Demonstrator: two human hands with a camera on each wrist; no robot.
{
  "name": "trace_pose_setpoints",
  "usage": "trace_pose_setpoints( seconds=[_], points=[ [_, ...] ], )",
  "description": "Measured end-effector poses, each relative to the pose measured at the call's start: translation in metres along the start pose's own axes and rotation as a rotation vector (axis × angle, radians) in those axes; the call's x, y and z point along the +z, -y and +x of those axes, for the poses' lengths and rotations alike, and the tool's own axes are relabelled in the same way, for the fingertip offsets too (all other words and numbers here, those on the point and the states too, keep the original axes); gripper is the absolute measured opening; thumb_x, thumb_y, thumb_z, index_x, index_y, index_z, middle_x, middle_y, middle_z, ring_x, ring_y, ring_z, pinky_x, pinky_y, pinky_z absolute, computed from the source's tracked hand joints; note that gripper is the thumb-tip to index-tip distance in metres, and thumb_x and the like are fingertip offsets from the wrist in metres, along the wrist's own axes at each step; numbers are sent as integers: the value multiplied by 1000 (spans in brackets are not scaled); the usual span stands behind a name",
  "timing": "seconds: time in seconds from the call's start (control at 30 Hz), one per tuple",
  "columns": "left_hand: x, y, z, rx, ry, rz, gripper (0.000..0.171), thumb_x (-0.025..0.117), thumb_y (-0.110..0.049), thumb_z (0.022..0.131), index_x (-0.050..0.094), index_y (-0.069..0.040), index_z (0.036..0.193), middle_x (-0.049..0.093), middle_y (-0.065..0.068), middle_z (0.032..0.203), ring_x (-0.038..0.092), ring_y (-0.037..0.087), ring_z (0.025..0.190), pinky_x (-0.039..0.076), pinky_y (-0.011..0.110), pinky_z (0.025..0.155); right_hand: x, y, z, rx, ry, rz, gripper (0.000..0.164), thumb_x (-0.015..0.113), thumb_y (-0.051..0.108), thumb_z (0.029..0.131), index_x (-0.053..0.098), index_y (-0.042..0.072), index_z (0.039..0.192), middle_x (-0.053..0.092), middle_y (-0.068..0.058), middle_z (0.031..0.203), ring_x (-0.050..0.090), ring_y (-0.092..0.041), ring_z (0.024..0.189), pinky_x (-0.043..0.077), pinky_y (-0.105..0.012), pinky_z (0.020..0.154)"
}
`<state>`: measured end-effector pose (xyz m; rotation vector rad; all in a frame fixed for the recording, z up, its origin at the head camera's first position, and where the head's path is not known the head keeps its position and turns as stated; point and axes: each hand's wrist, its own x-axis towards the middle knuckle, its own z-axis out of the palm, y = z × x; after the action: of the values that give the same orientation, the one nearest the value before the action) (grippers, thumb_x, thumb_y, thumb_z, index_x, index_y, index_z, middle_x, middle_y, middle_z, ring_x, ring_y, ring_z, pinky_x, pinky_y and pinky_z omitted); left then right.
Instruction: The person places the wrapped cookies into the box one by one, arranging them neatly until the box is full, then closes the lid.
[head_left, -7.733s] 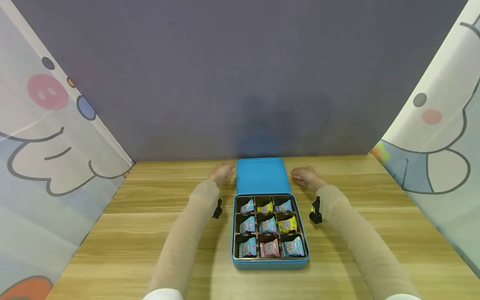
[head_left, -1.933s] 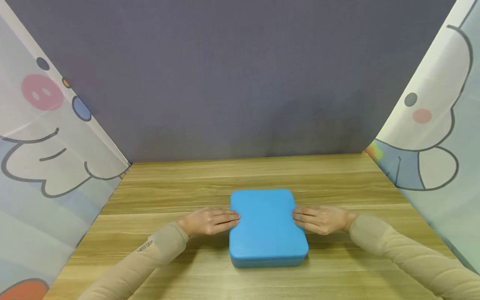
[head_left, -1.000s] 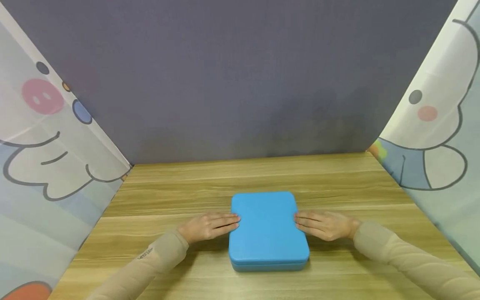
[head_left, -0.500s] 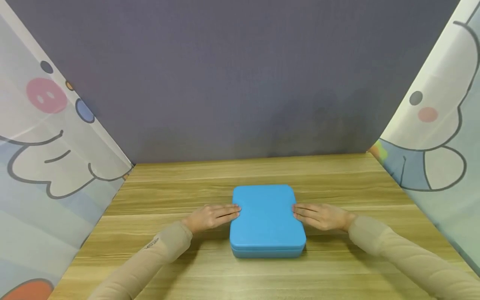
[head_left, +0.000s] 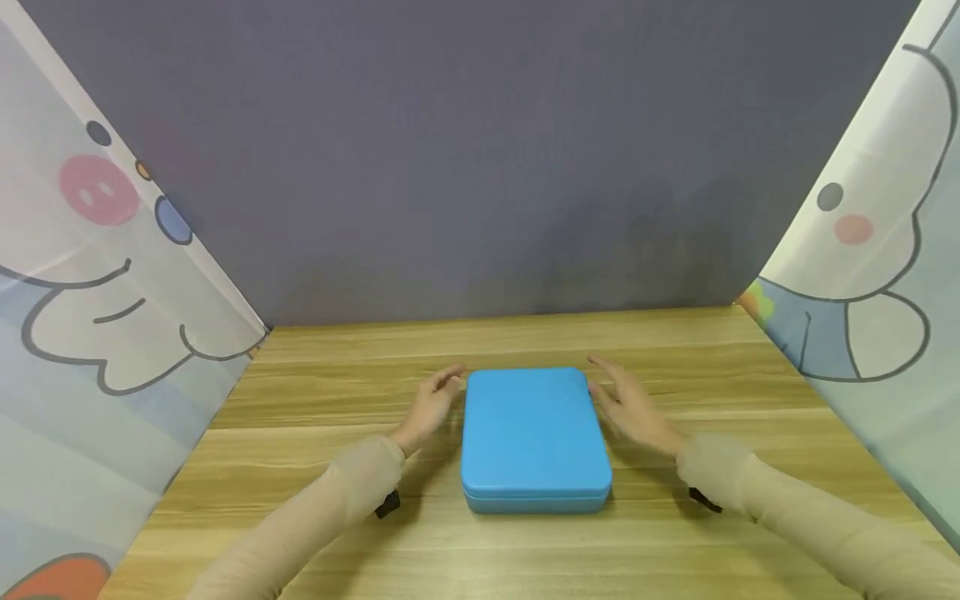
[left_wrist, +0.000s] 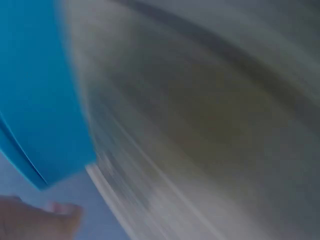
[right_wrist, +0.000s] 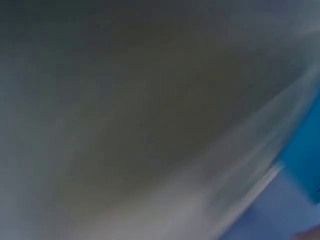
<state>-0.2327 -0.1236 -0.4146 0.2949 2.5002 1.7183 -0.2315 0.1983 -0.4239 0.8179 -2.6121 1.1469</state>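
Note:
A blue hinged tin box [head_left: 534, 437] lies flat with its lid down, so its inside is hidden. Left of its far corner is my left hand [head_left: 433, 407], fingers loosely bent and nothing held. My right hand [head_left: 632, 410] is at the box's right side, thumb and fingers spread, also holding nothing; thumb contact with the edge is too fine to tell. In the left wrist view, part of the left hand [left_wrist: 42, 220] shows below the blurred blue side of the box [left_wrist: 40, 95]. The right wrist view catches only a corner of the box [right_wrist: 306, 150].
The box rests on a wooden table [head_left: 337, 367]. A grey panel [head_left: 480, 167] stands behind the table. Cartoon-printed curtains, one on the left [head_left: 67, 308] and one on the right [head_left: 877, 275], close off the sides.
7.7 s ago the lid lay open, showing wrapped candies in compartments; now it is down. The box slid slightly away from me, then both hands left its sides and moved toward its far corners.

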Motion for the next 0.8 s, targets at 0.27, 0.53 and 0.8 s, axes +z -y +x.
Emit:
trace_pose_setpoints(
  seconds=[0.27,0.53,0.8],
  points=[
    [33,-6,22,-309,-60,-329,43,30,-21,100,41,-5,137,32,13,147,24,33,137,21,46,112,27,22,30,755,-94,664,50,39,29,99,34,2,140,33,-17,145,31,-34,132,29,-45,109],
    [43,-5,26,-275,-177,-304,41,32,-19,98,48,-1,131,42,14,141,32,33,133,24,44,111,28,21,37,861,-150,793,50,42,30,98,34,3,140,32,-16,145,32,-33,132,30,-43,109],
    [43,-3,31,-286,-199,-330,42,33,-20,97,49,-2,131,45,13,138,35,32,131,26,43,111,29,15,41,854,-146,829,48,42,29,98,36,3,138,35,-14,143,35,-30,128,33,-41,106]
  ],
)
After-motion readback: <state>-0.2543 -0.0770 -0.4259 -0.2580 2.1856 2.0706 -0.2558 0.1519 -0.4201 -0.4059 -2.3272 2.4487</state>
